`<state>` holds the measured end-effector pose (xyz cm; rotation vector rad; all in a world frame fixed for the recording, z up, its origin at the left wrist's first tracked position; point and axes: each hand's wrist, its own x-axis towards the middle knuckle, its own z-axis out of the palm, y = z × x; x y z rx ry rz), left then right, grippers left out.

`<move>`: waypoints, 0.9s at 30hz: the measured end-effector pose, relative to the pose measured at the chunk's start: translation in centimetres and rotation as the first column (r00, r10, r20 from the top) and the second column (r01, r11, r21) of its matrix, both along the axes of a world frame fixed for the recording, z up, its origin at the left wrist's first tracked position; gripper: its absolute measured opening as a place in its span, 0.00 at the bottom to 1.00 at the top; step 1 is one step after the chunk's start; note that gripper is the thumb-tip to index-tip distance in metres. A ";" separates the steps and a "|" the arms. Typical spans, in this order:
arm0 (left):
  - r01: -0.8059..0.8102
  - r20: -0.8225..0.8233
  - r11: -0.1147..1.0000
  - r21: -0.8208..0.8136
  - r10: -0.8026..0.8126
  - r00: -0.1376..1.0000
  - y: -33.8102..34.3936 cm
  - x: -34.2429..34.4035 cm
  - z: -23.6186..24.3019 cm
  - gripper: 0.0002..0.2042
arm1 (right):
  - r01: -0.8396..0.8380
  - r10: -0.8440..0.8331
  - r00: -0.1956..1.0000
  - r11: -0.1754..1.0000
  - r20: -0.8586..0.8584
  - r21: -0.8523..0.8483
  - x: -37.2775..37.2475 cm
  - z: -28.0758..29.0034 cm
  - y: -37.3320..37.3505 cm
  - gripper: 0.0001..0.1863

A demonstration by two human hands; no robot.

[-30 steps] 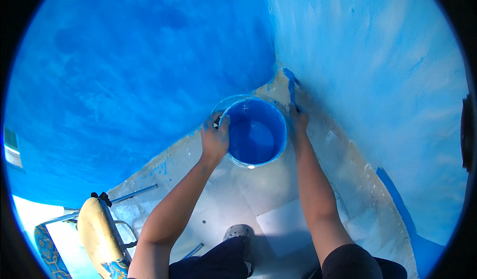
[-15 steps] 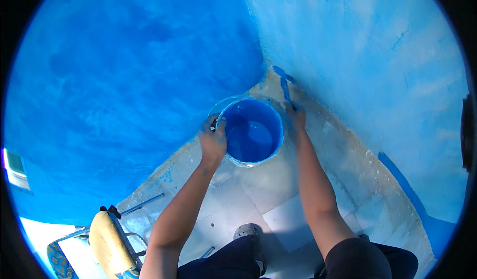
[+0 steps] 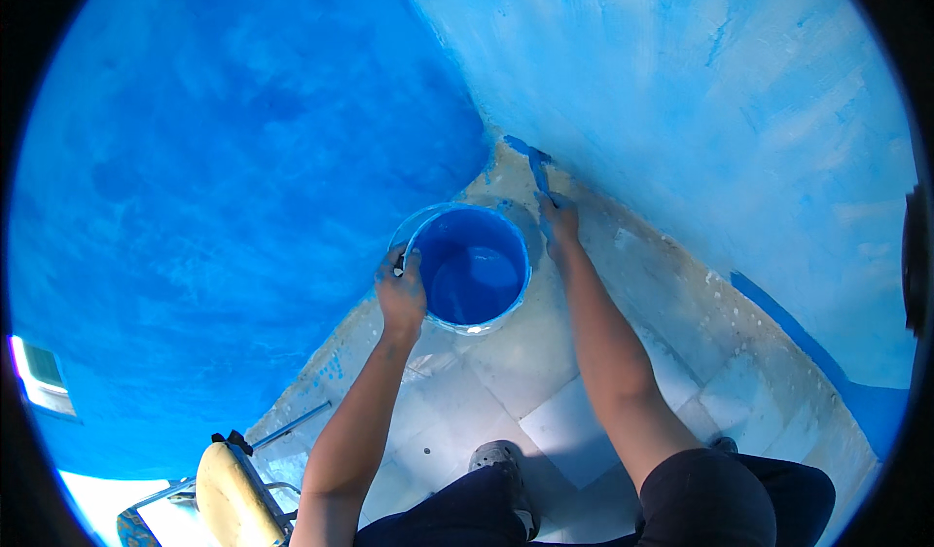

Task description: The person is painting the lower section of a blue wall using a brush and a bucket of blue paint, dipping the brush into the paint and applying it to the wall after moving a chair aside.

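Observation:
A blue bucket (image 3: 446,228) with liquid blue paint (image 3: 479,279) in it is in the middle of the view, near the wall corner. My left hand (image 3: 400,294) is closed on the bucket's left rim, by its handle. To the right of the bucket, my right hand (image 3: 558,220) grips a blue-smeared paintbrush (image 3: 539,170). The brush head is at the foot of the light blue wall (image 3: 662,70), close to the corner. Blue paint marks that spot.
A deep blue wall (image 3: 253,148) rises on the left. A dark blue band (image 3: 788,321) edges the right wall's base. Pale floor tiles (image 3: 569,430) lie below, with my shoe (image 3: 498,455) on them. A yellow-padded chair (image 3: 226,493) stands at lower left.
The whole view has shifted, so the corner, bucket and brush appear farther left. Both hands keep their holds, and the brush stays near the corner.

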<state>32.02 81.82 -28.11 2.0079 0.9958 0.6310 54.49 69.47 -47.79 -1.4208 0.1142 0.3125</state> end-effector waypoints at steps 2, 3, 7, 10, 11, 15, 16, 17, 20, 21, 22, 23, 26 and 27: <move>0.016 0.006 1.000 -0.006 -0.016 1.000 -0.5 0.7 0.5 0.14 | 0.039 -0.038 0.998 0.999 -0.051 0.019 1.6 0.1 -0.2 0.11; -0.006 -0.006 1.000 -0.003 0.006 1.000 -0.4 -0.1 0.9 0.14 | 0.047 -0.044 0.995 0.998 -0.094 0.029 0.6 0.8 0.0 0.11; -0.060 -0.023 0.997 0.053 0.061 0.998 0.9 -2.7 1.2 0.13 | 0.182 -0.188 0.962 0.982 -0.196 -0.049 -5.3 3.9 -0.8 0.11; -0.056 -0.019 0.998 0.008 0.056 0.998 -0.2 -1.2 1.2 0.14 | 0.200 -0.202 0.976 0.979 0.077 0.034 -6.4 1.9 -2.5 0.11; -0.046 -0.009 0.999 0.010 0.046 0.999 0.1 -1.3 0.7 0.14 | 0.122 -0.124 0.990 0.992 0.068 0.026 -6.7 2.0 -2.2 0.11; -0.010 0.002 1.000 0.024 0.010 1.000 0.8 -1.5 0.2 0.14 | -0.004 0.013 0.998 0.992 -0.068 0.125 -3.6 2.8 -0.6 0.12; 0.008 0.001 1.000 0.030 -0.008 1.000 0.4 -1.0 0.5 0.14 | 0.024 -0.002 0.993 0.983 -0.120 0.180 -2.5 2.5 -0.8 0.13; 0.016 -0.002 0.999 0.035 -0.016 1.000 -0.1 -0.4 0.9 0.14 | 0.151 -0.144 0.983 0.987 -0.113 0.061 -1.9 1.7 -1.2 0.13; 0.010 -0.002 0.998 0.057 -0.010 1.000 -0.6 -0.1 1.7 0.14 | 0.365 -0.377 0.925 0.915 -0.040 -0.173 -3.6 0.6 -2.8 0.14; -0.020 -0.009 0.998 0.067 0.021 1.000 0.0 -1.4 1.7 0.14 | 0.320 -0.332 0.943 0.929 -0.037 -0.187 -6.6 0.9 -3.4 0.14; -0.029 -0.004 0.997 0.065 0.029 1.000 0.2 -1.7 1.5 0.14 | 0.296 -0.307 0.952 0.932 -0.019 -0.209 -8.0 1.3 -4.4 0.14; -0.012 0.008 0.996 0.085 0.012 1.000 0.4 -1.7 1.2 0.14 | 0.275 -0.277 0.961 0.940 0.019 -0.203 -8.8 1.6 -4.7 0.14; 0.012 0.040 0.997 0.072 -0.015 0.999 1.0 -1.9 0.2 0.13 | 0.201 -0.155 0.964 0.957 0.218 -0.209 -10.7 1.4 -3.8 0.15; 0.022 0.075 1.000 0.021 -0.023 0.997 0.3 -0.7 0.5 0.13 | 0.195 -0.106 0.927 0.955 0.360 -0.221 -8.8 1.1 -3.3 0.15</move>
